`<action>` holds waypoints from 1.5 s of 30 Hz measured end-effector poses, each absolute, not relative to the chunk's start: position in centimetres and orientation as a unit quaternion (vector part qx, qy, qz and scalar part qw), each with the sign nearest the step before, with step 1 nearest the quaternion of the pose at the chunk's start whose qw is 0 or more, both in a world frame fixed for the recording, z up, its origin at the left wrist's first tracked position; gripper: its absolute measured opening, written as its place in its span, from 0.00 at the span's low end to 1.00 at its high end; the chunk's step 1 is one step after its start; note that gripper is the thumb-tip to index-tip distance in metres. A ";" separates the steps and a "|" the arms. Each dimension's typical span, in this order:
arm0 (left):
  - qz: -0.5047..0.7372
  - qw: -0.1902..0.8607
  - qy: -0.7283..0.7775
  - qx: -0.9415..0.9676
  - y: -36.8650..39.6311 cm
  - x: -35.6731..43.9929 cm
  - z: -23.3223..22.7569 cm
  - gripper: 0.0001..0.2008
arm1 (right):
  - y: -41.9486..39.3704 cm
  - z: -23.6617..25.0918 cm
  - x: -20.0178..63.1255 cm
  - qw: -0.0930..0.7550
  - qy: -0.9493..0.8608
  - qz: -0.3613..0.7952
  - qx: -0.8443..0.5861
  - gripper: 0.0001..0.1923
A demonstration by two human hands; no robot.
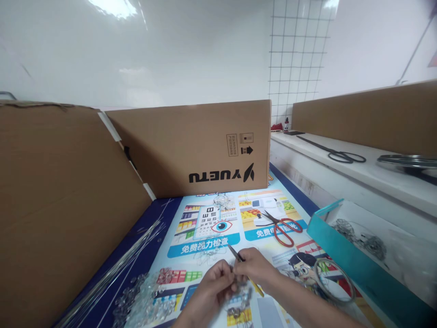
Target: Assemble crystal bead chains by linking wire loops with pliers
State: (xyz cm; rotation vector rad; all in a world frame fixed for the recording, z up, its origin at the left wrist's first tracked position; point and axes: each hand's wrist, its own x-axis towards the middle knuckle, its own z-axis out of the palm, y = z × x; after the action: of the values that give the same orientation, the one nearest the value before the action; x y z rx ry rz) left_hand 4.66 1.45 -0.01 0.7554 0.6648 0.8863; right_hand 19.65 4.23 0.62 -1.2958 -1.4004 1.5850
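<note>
My right hand (254, 266) is closed around slim pliers (256, 289); their dark pointed jaws stick out to the upper left and a yellow handle shows below the palm. Close against it, my left hand (216, 284) pinches with thumb and fingers. A blurred piece of beaded wire (243, 294) with clear beads hangs just under the fingers, apparently from the left hand's pinch; the exact grip is hidden. Loose clear beads (160, 296) lie in a heap left of the hands. Beyond the fingertips lies another clear beaded piece (208, 250).
Red-handled scissors (285, 231) lie ahead on the printed mat. At left are long thin wires (126, 264). A teal box (355, 246) with wire coils stands right, beside a ring-shaped roll (334, 280). Cardboard panels (164, 150) wall the back and left. Black scissors (341, 155) rest on a ledge.
</note>
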 end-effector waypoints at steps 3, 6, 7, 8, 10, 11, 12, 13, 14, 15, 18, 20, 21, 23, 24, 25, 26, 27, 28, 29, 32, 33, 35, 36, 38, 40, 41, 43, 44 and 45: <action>0.404 0.779 0.325 0.353 1.5 4.7 -0.1 0.10 | 4.1 0.6 19.6 0.330 -0.544 0.593 -0.494 0.03; 0.397 0.774 0.335 0.362 1.5 4.8 0.1 0.09 | 4.0 0.8 19.6 0.329 -0.554 0.584 -0.494 0.03; 0.394 0.772 0.338 0.367 1.4 4.9 0.2 0.09 | 4.1 0.9 19.6 0.326 -0.558 0.582 -0.494 0.02; 0.391 0.769 0.342 0.372 1.4 4.9 0.4 0.09 | 4.1 1.0 19.6 0.323 -0.560 0.581 -0.495 0.02; 0.390 0.756 0.358 0.384 1.4 5.1 0.7 0.09 | 4.2 1.3 19.7 0.316 -0.564 0.580 -0.495 0.02; 0.392 0.746 0.369 0.391 1.4 5.2 0.7 0.10 | 4.3 1.5 19.8 0.313 -0.565 0.581 -0.495 0.01; 0.396 0.735 0.382 0.397 1.4 5.3 0.7 0.11 | 4.3 1.6 19.8 0.311 -0.565 0.583 -0.494 0.01; 0.400 0.722 0.395 0.403 1.4 5.4 0.7 0.12 | 4.3 1.7 19.9 0.310 -0.566 0.584 -0.492 0.01; 0.403 0.712 0.404 0.409 1.4 5.4 0.6 0.14 | 4.4 1.8 19.9 0.310 -0.566 0.586 -0.490 0.01; 0.406 0.704 0.410 0.414 1.4 5.4 0.4 0.15 | 4.4 1.8 20.0 0.311 -0.566 0.587 -0.488 0.02; 0.417 0.693 0.407 0.425 1.5 5.5 0.1 0.17 | 4.4 1.8 20.1 0.313 -0.570 0.588 -0.480 0.02; 0.425 0.685 0.405 0.432 1.5 5.5 0.0 0.17 | 4.4 1.7 20.1 0.312 -0.576 0.588 -0.475 0.02; 0.425 0.680 0.407 0.437 1.5 5.4 0.0 0.17 | 4.4 1.7 20.1 0.311 -0.579 0.587 -0.472 0.02; 0.422 0.670 0.414 0.449 1.7 5.3 -0.2 0.17 | 4.3 1.8 20.1 0.308 -0.586 0.585 -0.469 0.02; 0.420 0.665 0.419 0.454 1.7 5.3 -0.3 0.17 | 4.3 1.8 20.1 0.306 -0.589 0.584 -0.467 0.02; 0.420 0.661 0.422 0.457 1.8 5.2 -0.4 0.17 | 4.3 1.9 20.0 0.304 -0.592 0.583 -0.466 0.02; 0.421 0.657 0.425 0.460 1.9 5.1 -0.6 0.17 | 4.2 1.9 20.0 0.301 -0.595 0.583 -0.465 0.03; 0.425 0.652 0.427 0.460 2.0 5.0 -0.8 0.17 | 4.2 2.0 20.0 0.297 -0.598 0.582 -0.463 0.03; 0.429 0.648 0.430 0.460 2.1 4.9 -0.9 0.17 | 4.2 2.0 20.0 0.294 -0.602 0.581 -0.461 0.03; 0.435 0.643 0.432 0.460 2.1 4.9 -1.0 0.17 | 4.2 2.0 20.0 0.291 -0.607 0.579 -0.460 0.04; 0.460 0.620 0.445 0.453 2.3 4.5 -1.1 0.16 | 4.2 2.2 20.2 0.290 -0.630 0.554 -0.460 0.07; 0.471 0.611 0.451 0.448 2.4 4.4 -1.1 0.15 | 4.2 2.3 20.3 0.290 -0.642 0.539 -0.462 0.08; 0.492 0.596 0.462 0.435 2.5 4.2 -1.0 0.14 | 4.3 2.5 20.7 0.288 -0.673 0.501 -0.463 0.10; 0.502 0.590 0.466 0.427 2.6 4.1 -1.0 0.15 | 4.3 2.7 20.9 0.283 -0.690 0.480 -0.462 0.10; 0.520 0.582 0.473 0.409 2.7 4.0 -0.9 0.15 | 4.4 2.9 21.2 0.266 -0.723 0.440 -0.462 0.11; 0.536 0.576 0.476 0.393 2.7 3.9 -0.7 0.15 | 4.3 3.0 21.4 0.240 -0.751 0.401 -0.466 0.10; 0.545 0.573 0.476 0.385 2.7 3.9 -0.6 0.16 | 4.3 3.0 21.4 0.226 -0.762 0.383 -0.471 0.10; 0.561 0.568 0.474 0.370 2.7 3.9 -0.4 0.16 | 4.3 2.8 21.4 0.200 -0.777 0.350 -0.483 0.10; 0.568 0.567 0.472 0.365 2.7 4.0 -0.3 0.16 | 4.3 2.7 21.4 0.189 -0.783 0.336 -0.489 0.10; 0.573 0.567 0.470 0.359 2.7 4.0 -0.3 0.16 | 4.3 2.6 21.4 0.180 -0.787 0.323 -0.494 0.10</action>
State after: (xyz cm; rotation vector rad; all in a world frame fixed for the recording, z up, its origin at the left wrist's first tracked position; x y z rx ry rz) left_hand 4.01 2.70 -0.26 0.8443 1.1050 1.3464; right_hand 21.37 4.27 2.59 -1.3952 -2.2239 0.9116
